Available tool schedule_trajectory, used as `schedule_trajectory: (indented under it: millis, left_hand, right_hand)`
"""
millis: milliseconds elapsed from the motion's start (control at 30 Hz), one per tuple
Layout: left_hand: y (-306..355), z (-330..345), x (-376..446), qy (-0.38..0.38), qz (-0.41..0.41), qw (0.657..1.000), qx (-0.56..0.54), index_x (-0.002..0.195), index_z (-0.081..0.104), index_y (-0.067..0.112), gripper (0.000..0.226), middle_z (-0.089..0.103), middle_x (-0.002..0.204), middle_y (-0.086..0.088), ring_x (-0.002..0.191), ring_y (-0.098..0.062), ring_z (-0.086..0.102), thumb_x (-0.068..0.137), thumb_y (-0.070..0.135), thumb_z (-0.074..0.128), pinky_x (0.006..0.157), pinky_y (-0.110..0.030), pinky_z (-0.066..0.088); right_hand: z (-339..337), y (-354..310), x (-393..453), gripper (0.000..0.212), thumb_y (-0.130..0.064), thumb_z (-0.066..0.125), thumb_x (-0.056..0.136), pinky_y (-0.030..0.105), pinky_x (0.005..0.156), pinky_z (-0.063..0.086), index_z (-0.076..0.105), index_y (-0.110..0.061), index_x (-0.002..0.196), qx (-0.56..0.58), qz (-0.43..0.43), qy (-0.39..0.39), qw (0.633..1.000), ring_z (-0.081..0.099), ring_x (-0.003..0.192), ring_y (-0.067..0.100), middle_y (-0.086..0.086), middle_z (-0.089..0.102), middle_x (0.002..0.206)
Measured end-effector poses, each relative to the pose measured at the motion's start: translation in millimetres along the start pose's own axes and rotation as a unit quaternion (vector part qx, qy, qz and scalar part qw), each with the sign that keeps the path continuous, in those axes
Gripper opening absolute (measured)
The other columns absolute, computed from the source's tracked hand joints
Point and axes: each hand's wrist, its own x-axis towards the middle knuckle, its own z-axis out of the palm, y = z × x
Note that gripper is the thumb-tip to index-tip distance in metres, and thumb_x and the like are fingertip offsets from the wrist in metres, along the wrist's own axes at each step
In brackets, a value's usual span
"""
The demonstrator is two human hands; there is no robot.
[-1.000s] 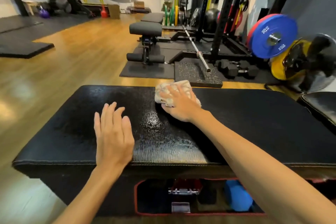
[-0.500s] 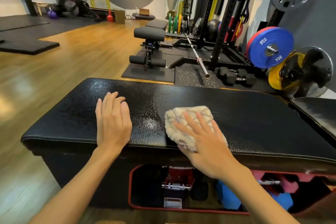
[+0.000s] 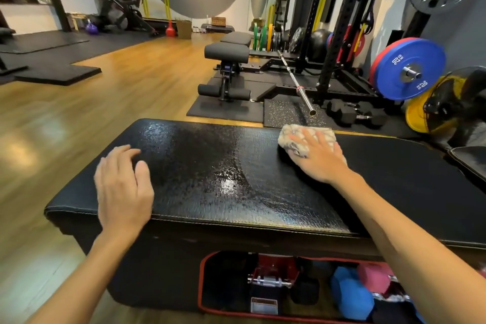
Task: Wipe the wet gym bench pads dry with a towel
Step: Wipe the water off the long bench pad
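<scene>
A black padded bench top [image 3: 210,166] stretches across the view, glistening with water in its left and middle parts. A crumpled beige towel [image 3: 292,139] lies near the pad's far edge, right of centre. My right hand [image 3: 319,159] presses flat on the towel with straight, spread fingers. My left hand [image 3: 122,189] rests palm down on the pad's near left part, its fingers loosely bent. A second black pad [image 3: 470,163] shows at the far right edge.
Under the bench an opening holds blue and pink dumbbells [image 3: 352,294] and a red clamp. Beyond the pad stand another bench [image 3: 227,71], a barbell [image 3: 297,84], black dumbbells [image 3: 355,113], a rack with a blue plate [image 3: 410,71] and a fan [image 3: 455,105]. Wooden floor spreads to the left.
My right hand slid the towel from the pad's near edge back to the far edge. The left hand's fingers have bent a little. The view tilted slightly.
</scene>
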Motion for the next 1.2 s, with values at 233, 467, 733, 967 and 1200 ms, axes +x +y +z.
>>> schedule_trajectory:
  millis: [233,467,733,967,1200]
  left_hand:
    - [-11.2,4.0,2.0,-0.007,-0.014,1.000,-0.013,0.117,0.058,0.001,0.049,0.055,0.128,-0.014,0.126,-0.029,0.045,0.095,0.031,0.026,0.112,-0.052,0.027]
    - [-11.0,1.6,1.9,-0.024,-0.013,1.000,0.002,0.119,0.057,0.001,0.050,0.054,0.128,-0.012,0.128,-0.026,0.044,0.096,0.032,0.026,0.118,-0.043,0.017]
    - [-12.6,2.0,3.1,-0.073,-0.026,0.995,0.056,0.124,0.054,0.002,0.059,0.050,0.132,-0.012,0.132,-0.026,0.039,0.096,0.041,0.021,0.120,-0.043,0.011]
    - [-13.4,-0.2,4.0,-0.078,-0.033,0.995,0.047,0.125,0.053,0.002,0.056,0.049,0.133,-0.013,0.134,-0.027,0.037,0.098,0.040,0.021,0.120,-0.044,0.009]
    - [-15.0,1.0,5.1,-0.073,-0.030,0.996,0.041,0.124,0.053,0.002,0.056,0.048,0.133,-0.012,0.135,-0.024,0.036,0.098,0.040,0.022,0.121,-0.044,0.008]
  right_hand:
    - [1.2,-93.9,79.6,0.063,-0.067,0.011,0.086,0.056,0.118,0.015,0.033,-0.051,0.143,0.001,-0.077,0.006,0.997,0.020,0.150,0.029,-0.014,0.028,0.158]
    - [-10.0,-138.7,24.1,0.064,-0.052,0.032,0.102,0.053,0.120,-0.005,0.011,-0.029,0.158,0.017,-0.079,-0.030,0.996,-0.004,0.153,0.029,0.003,0.001,0.167]
    - [-0.7,-151.6,-70.9,0.072,-0.054,0.041,0.100,0.048,0.119,-0.009,0.008,-0.029,0.159,0.076,-0.141,-0.038,0.986,-0.009,0.152,0.027,0.000,-0.001,0.167]
    - [27.0,-124.1,-126.3,0.052,-0.059,0.035,0.099,0.056,0.119,-0.011,0.031,-0.046,0.150,0.053,-0.221,0.017,0.974,-0.013,0.152,0.016,-0.016,0.004,0.165]
    - [33.8,-41.0,-173.7,0.067,-0.077,0.011,0.087,0.049,0.121,0.002,0.022,-0.054,0.149,0.049,-0.160,0.087,0.982,-0.008,0.152,0.009,-0.029,-0.002,0.160]
